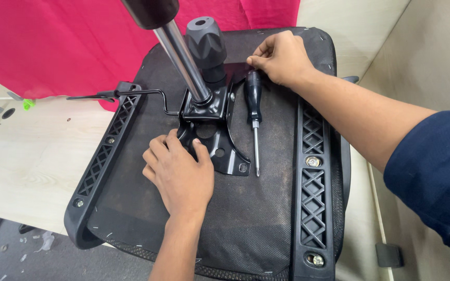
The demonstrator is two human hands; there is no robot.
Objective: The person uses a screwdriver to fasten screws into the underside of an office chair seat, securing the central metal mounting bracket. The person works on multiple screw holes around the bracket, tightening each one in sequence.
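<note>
A black metal plate sits bolted in the middle of an upturned chair seat, whose underside is covered in dark fabric. The left hand lies flat on that fabric with its fingers loosely spread, gripping nothing; the fingertips and thumb rest on the plate's near left edge.

Just beyond those fingertips, a shiny steel column rises from the plate at a tilt toward the camera, ending in a dark sleeve at the top of the view. Beside it, a little farther off, stands a ribbed black knob. A thin bent lever rod runs out from the plate to the left of the fingers, past the seat's edge.

The right hand rests at the far edge of the seat, its fingers curled with thumb and forefinger pinched together near the plate's far end; whether they hold anything small cannot be told. Just below those fingers a screwdriver with a black handle lies loose on the fabric, its tip pointing toward the camera, between the plate and the right-hand black lattice bracket. A matching bracket runs along the left of the left hand.

The seat lies on a pale wooden table, with red cloth behind it.
</note>
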